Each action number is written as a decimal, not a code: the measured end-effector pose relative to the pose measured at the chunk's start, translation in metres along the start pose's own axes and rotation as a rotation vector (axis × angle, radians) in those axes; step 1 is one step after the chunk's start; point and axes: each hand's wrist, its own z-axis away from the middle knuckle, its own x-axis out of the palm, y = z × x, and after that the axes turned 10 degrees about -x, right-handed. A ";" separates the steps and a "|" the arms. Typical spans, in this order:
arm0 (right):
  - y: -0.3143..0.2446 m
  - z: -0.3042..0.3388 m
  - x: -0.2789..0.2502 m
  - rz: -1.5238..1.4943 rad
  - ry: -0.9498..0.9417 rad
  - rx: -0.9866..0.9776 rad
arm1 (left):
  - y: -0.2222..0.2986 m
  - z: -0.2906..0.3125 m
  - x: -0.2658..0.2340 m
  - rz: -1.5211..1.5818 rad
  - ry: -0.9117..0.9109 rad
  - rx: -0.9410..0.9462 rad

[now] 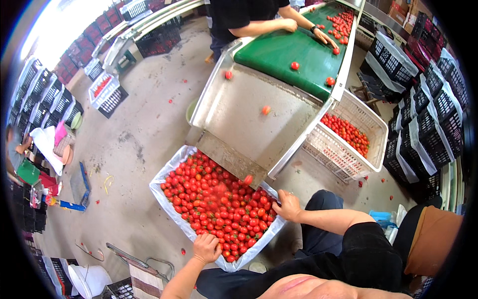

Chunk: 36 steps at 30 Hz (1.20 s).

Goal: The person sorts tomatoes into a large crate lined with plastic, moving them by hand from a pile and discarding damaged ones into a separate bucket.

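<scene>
A crate with a pale liner point(172, 209), full of small red tomatoes point(219, 197), sits under the lip of a metal chute point(249, 119). My left hand point(207, 247) grips the crate's near left rim, its fingers curled over the edge. On the right rim, my right hand point(287, 205) is closed round the crate's edge, thumb and fingers bent over the liner. A few tomatoes are on the chute, and one is at its lower lip. Above the chute runs a green conveyor belt point(279, 52) with scattered tomatoes.
A co-worker's hand point(326, 39) reaches onto the belt. Right of the chute stands a white plastic basket point(343, 144) of tomatoes. Stacked black crates point(428, 119) line the right side. At left are a lined crate point(107, 94), a blue-edged dustpan point(79, 187) and a folding chair point(144, 271).
</scene>
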 end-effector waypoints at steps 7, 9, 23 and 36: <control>0.004 -0.001 0.003 -0.057 0.023 -0.037 | 0.000 0.000 0.000 0.024 0.029 0.005; 0.009 0.001 0.005 -0.040 0.015 -0.024 | 0.003 -0.002 0.000 0.013 0.032 0.010; 0.005 -0.001 0.002 -0.030 0.056 -0.049 | 0.003 -0.001 0.002 0.003 0.048 0.014; 0.007 0.001 0.007 -0.050 0.053 -0.040 | 0.006 -0.004 -0.001 -0.001 0.029 0.007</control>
